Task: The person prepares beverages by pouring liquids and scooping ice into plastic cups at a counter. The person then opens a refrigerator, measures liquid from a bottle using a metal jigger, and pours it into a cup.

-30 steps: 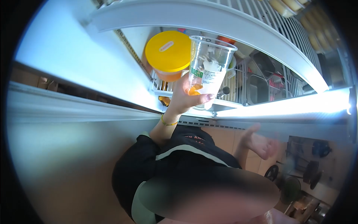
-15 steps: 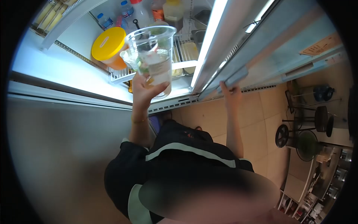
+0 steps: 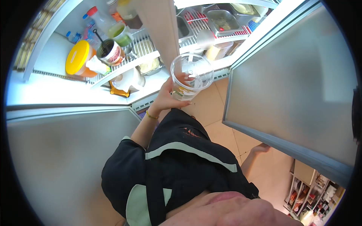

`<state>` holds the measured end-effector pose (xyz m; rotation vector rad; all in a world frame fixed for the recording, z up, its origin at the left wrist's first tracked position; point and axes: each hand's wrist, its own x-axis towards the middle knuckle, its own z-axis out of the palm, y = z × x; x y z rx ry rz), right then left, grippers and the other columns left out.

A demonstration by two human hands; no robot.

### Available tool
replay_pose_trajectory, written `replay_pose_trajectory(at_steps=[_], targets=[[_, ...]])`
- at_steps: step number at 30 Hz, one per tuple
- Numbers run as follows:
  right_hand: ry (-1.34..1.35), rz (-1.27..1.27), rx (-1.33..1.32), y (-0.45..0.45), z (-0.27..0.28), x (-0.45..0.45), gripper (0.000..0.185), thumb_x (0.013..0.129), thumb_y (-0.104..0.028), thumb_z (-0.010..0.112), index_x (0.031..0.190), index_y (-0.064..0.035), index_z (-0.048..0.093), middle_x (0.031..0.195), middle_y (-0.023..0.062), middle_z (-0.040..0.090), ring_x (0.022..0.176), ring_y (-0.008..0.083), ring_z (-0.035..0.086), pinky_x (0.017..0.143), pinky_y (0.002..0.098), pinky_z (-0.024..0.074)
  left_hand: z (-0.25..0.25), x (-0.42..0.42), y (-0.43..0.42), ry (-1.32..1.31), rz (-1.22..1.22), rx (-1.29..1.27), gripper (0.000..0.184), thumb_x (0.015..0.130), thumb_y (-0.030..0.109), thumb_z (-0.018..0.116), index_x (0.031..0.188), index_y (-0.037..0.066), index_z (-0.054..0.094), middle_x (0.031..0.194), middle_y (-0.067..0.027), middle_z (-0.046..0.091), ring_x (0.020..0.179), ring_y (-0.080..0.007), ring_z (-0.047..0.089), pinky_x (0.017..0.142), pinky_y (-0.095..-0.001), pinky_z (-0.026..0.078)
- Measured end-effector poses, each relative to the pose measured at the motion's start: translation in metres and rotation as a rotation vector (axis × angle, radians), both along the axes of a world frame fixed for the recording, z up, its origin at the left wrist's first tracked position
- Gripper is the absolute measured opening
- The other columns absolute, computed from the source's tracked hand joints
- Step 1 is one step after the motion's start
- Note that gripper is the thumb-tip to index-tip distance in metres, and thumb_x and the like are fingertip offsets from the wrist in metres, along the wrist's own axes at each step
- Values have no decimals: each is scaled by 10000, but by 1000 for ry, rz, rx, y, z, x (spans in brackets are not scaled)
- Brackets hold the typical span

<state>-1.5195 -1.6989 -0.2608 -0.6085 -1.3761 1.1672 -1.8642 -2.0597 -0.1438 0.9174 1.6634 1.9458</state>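
Observation:
My left hand (image 3: 167, 98) is closed around a clear plastic cup (image 3: 200, 83). The cup is tilted, its wide rim towards me, and a little yellow and green print shows low on its side. I hold it in front of the post between the two fridge compartments. On the right, my right hand (image 3: 260, 148) is at the outer edge of the fridge door (image 3: 286, 75), which stands wide open. Its fingertips are partly hidden behind the door frame.
Left shelves hold a yellow-lidded tub (image 3: 78, 58), an opened can (image 3: 111, 52) with a black handle sticking out, a green-filled cup (image 3: 120, 34) and bottles (image 3: 97, 17). Metal pans (image 3: 223, 22) sit in the right compartment. Another fridge door (image 3: 68, 158) is at left; shelving (image 3: 305, 188) stands lower right.
My right hand has swung the right door outward, exposing the right compartment. My left hand has carried the cup right and lower, away from the left shelves.

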Motion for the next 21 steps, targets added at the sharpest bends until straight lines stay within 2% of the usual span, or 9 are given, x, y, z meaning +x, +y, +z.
replay_pose_trajectory(at_steps=[3, 6, 8, 9, 11, 14, 15, 18, 21], targets=[[103, -330, -286, -6, 30, -36, 548, 977, -418, 406, 1322, 1, 478, 1378, 175, 468, 1207, 286, 506, 1005, 394, 404, -13, -12, 20, -18, 8, -50, 869, 613, 110, 860, 1347, 43, 400, 1287, -127, 549, 1135, -187, 543, 973, -344, 435], [-16, -488, -599, -34, -37, -81, 573, 973, -423, 444, 1352, 6, 447, 1414, 163, 433, 1220, 295, 496, 1015, 409, 395, -17, -33, 32, -50, 9, -37, 861, 614, 111, 858, 1342, 40, 402, 1277, -129, 554, 1134, -192, 539, 974, -344, 432], [-235, -349, -763, -67, -72, -153, 595, 970, -427, 470, 1372, 9, 427, 1439, 155, 409, 1228, 301, 489, 1023, 418, 389, -35, -52, 43, -78, 49, 11, 845, 633, 112, 846, 1338, 28, 389, 1283, -130, 534, 1173, -202, 520, 990, -343, 427], [-472, -37, -468, -74, -70, -198, 530, 944, -324, 565, 1355, -8, 460, 1361, 146, 492, 1224, 284, 485, 1024, 420, 384, -43, -60, 50, -111, 83, 25, 841, 639, 108, 842, 1338, 24, 383, 1284, -131, 528, 1182, -202, 514, 995, -344, 426], [-667, 225, 261, -80, 35, -307, 506, 842, -271, 717, 1248, -1, 579, 1255, 214, 542, 1177, 324, 514, 994, 421, 399, -41, -67, 64, -202, 138, 24, 830, 656, 103, 840, 1328, 9, 362, 1286, -137, 508, 1208, -206, 493, 1013, -346, 419], [-543, 155, 762, -46, 61, -437, 612, 681, -372, 832, 1207, -122, 643, 1131, 141, 475, 1047, 277, 485, 870, 411, 382, -47, -85, 86, -168, 172, 39, 828, 659, 105, 850, 1315, 3, 357, 1269, -143, 515, 1220, -207, 483, 1008, -338, 423], [-566, 215, 809, -28, 46, -468, 623, 708, -480, 774, 1234, -183, 619, 1204, 115, 461, 1119, 289, 456, 915, 467, 280, -46, -88, 95, -144, 201, 49, 795, 666, 136, 858, 1289, -5, 385, 1252, -141, 521, 1191, -198, 504, 980, -325, 442], [-592, 208, 915, 1, 48, -518, 382, 717, -436, 771, 975, -159, 720, 1067, 46, 535, 1038, 221, 506, 837, 429, 288, -57, -101, 111, -68, 279, -74, 769, 672, 163, 859, 1270, -19, 411, 1222, -131, 535, 1147, -187, 532, 948, -314, 463], [-406, 126, 813, 41, 49, -554, 198, 842, -295, 702, 840, -97, 708, 930, 67, 601, 839, 255, 600, 684, 382, 413, -70, -109, 124, -133, 344, -72, 807, 661, 148, 862, 1306, -36, 414, 1220, -122, 533, 1125, -178, 539, 941, -312, 467]])
